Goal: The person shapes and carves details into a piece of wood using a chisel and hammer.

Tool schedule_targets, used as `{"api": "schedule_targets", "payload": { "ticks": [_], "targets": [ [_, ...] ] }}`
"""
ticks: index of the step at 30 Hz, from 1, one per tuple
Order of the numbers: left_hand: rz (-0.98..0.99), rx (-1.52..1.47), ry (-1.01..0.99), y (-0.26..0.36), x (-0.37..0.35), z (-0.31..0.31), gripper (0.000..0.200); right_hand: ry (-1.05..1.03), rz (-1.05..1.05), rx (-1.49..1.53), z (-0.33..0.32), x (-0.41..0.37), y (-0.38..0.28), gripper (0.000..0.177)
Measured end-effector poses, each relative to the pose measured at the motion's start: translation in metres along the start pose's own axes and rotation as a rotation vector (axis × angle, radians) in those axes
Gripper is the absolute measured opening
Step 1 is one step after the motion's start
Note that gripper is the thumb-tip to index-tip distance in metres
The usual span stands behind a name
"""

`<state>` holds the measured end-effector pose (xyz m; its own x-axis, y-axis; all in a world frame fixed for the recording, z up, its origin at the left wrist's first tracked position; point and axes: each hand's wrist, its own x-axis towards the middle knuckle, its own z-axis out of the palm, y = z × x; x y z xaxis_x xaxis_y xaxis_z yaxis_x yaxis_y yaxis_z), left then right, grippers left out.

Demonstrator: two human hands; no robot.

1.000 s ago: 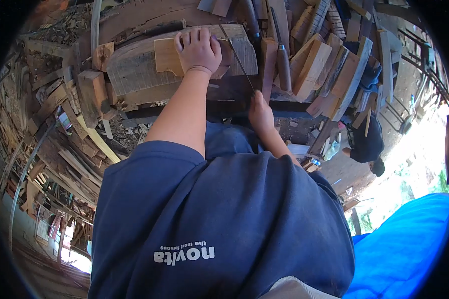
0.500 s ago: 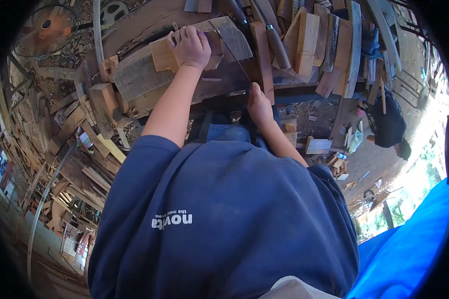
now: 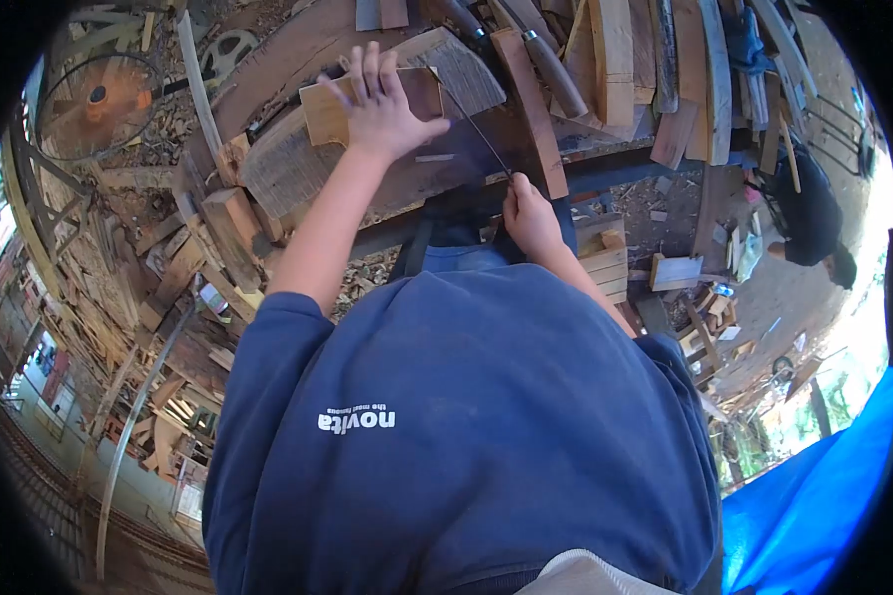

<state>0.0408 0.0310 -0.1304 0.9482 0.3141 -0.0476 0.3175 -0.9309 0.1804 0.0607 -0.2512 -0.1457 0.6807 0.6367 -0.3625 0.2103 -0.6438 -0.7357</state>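
Observation:
My left hand (image 3: 382, 121) is over a light wooden piece (image 3: 327, 114) with a curved cutout, its fingers spread and the thumb pointing right. The piece lies on a thick grey wooden block (image 3: 278, 174) on the workbench. My right hand (image 3: 533, 218) is closed round the near end of a thin dark rod-like tool (image 3: 481, 137), whose far end reaches the right edge of the light piece. Whether the tool's tip touches the wood cannot be made out.
Wooden-handled tools (image 3: 556, 74) and a reddish wood strip (image 3: 531, 114) lie right of the block. Upright boards (image 3: 613, 64) stand beyond them. A wire-guarded fan (image 3: 97, 94) is at the upper left. Another person (image 3: 809, 208) is at the right.
My left hand has opened, its fingers spreading out over the light piece. My right hand still holds the tool and appears slightly further right and lower. The whole view has shifted a little.

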Motion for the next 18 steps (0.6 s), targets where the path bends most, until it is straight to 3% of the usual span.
{"api": "schedule_targets", "payload": {
  "ticks": [2,3,7,9,12,18],
  "targets": [
    [-0.278,0.062,-0.132,0.016,-0.006,-0.009,0.136,0.035,-0.023,-0.007,0.001,-0.004,0.007,0.025],
    [-0.321,0.021,-0.232,0.017,-0.01,-0.008,0.141,0.024,-0.049,-0.019,0.0,-0.004,0.008,0.025],
    [-0.263,0.012,-0.233,0.01,-0.014,-0.004,0.137,0.025,-0.133,-0.052,0.01,0.02,0.001,0.023],
    [-0.193,0.112,-0.356,0.004,-0.012,-0.011,0.134,0.007,-0.119,-0.04,0.019,0.047,-0.018,0.023],
    [-0.259,0.035,-0.464,0.005,0.005,-0.027,0.133,-0.005,-0.079,-0.004,0.021,0.062,-0.052,0.021],
    [-0.238,0.069,-0.583,0.005,0.014,-0.038,0.135,-0.134,0.075,-0.008,-0.028,0.001,-0.06,0.022]
  ]
}}
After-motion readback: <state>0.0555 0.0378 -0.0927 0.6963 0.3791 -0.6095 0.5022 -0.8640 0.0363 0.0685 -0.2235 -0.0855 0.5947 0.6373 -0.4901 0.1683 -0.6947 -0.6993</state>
